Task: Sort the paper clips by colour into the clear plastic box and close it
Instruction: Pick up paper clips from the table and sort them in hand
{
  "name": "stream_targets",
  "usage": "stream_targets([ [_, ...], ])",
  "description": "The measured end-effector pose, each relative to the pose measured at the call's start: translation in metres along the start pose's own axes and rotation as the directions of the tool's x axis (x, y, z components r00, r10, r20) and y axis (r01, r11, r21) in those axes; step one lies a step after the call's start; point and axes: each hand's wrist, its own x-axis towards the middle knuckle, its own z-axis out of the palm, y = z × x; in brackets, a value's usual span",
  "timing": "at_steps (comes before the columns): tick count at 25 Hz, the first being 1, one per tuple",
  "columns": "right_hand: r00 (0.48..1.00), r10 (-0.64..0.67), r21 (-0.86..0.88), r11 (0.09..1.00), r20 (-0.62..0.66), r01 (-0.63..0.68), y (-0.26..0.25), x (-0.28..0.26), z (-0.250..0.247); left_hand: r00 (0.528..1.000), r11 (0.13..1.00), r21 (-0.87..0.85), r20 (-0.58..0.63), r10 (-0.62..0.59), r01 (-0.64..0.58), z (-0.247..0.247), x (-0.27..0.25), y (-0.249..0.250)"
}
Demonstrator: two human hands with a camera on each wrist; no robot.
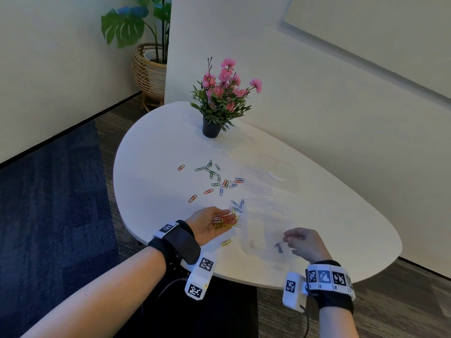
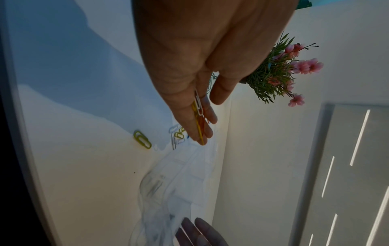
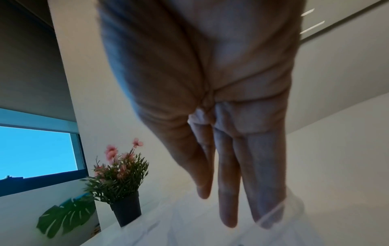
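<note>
My left hand [image 1: 219, 222] lies palm up near the table's front edge. Several yellow, red and white paper clips [image 2: 199, 114] rest on its nearly straight fingers. To its right lies the clear plastic box [image 1: 262, 223], open and faint against the white table, with its lid [image 1: 271, 176] folded back. A small bunch of dark blue clips [image 1: 279, 248] lies in one compartment. My right hand [image 1: 296, 239] hovers just above that part of the box with relaxed fingers [image 3: 228, 199] and holds nothing. Many loose clips [image 1: 214, 178] lie scattered mid-table, and one yellow clip [image 1: 226, 242] lies beside my left wrist.
A black pot of pink flowers [image 1: 211, 129] stands at the back of the white table [image 1: 151, 167]. A wall runs close along the table's right side. The table's curved front edge is just below my wrists. A wicker planter [image 1: 148, 74] stands on the floor beyond.
</note>
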Motion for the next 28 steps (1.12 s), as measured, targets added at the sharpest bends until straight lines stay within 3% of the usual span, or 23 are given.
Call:
stream_targets([
  [4, 0.965, -0.229, 0.025, 0.972, -0.129, 0.234, -0.028, -0.024, 0.008, 0.999, 0.999, 0.051, 0.045, -0.016, 0.014, 0.002, -0.001, -0.002],
  [7, 0.908, -0.417, 0.074, 0.905, -0.043, 0.419, -0.060, -0.044, 0.035, 0.997, 0.997, 0.078, 0.075, -0.007, 0.001, 0.005, -0.001, -0.005],
  [11, 0.854, -0.517, -0.096, 0.848, 0.065, 0.521, -0.083, -0.053, 0.075, 0.994, 0.993, 0.120, 0.107, 0.011, -0.024, 0.006, -0.004, -0.005],
  [15, 0.868, -0.497, -0.166, 0.855, 0.017, 0.492, -0.085, -0.049, 0.092, 0.995, 0.996, 0.082, 0.089, 0.035, -0.043, 0.004, -0.004, -0.003],
  [21, 0.863, -0.496, 0.038, 0.865, -0.096, 0.501, -0.087, -0.048, 0.089, 0.995, 0.998, -0.035, 0.085, 0.060, -0.058, 0.003, 0.000, -0.002],
  [25, 0.909, -0.389, 0.379, 0.826, -0.151, 0.417, -0.084, -0.040, 0.083, 0.991, 0.987, -0.132, 0.081, 0.104, -0.093, 0.006, -0.004, 0.003],
  [28, 0.980, -0.200, 0.674, 0.725, 0.006, 0.144, -0.093, -0.043, 0.083, 0.987, 0.971, -0.207, 0.083, 0.141, -0.122, 0.009, -0.004, 0.003],
])
